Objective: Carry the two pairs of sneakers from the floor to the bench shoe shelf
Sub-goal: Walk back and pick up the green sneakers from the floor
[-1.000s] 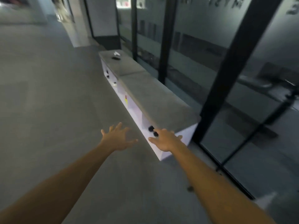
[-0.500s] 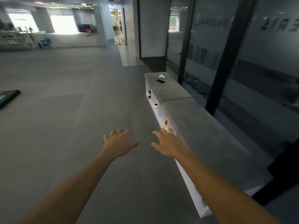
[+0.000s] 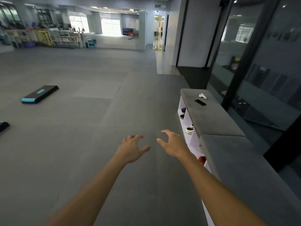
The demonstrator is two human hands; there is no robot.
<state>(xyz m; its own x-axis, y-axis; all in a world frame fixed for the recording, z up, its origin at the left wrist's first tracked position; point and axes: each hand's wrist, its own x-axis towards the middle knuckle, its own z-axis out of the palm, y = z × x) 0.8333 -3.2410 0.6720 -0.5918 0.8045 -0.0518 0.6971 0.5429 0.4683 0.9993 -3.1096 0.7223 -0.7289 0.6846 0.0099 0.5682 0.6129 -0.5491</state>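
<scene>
A long bench shoe shelf [image 3: 215, 121] with a grey padded top and white cubbies runs along the right side. Shoes sit in its cubbies: a white sneaker with dark trim [image 3: 189, 130], a darker shoe [image 3: 182, 116] further back, and something red [image 3: 202, 159] in a nearer cubby. My left hand [image 3: 132, 148] and my right hand [image 3: 173, 143] are stretched out over the grey floor, fingers spread, holding nothing. My right hand is just left of the shelf front. No sneakers are visible on the floor.
A white controller [image 3: 202, 96] and a black phone-like slab [image 3: 200, 102] lie on the bench top. A black and teal step platform [image 3: 39, 94] lies on the floor at left, another [image 3: 3, 125] at the left edge. Glass walls with black posts [image 3: 241, 62] stand behind the bench.
The view has swung left and up from the bench's near end toward the open room. Both hands stay empty and outstretched, now further along the bench.
</scene>
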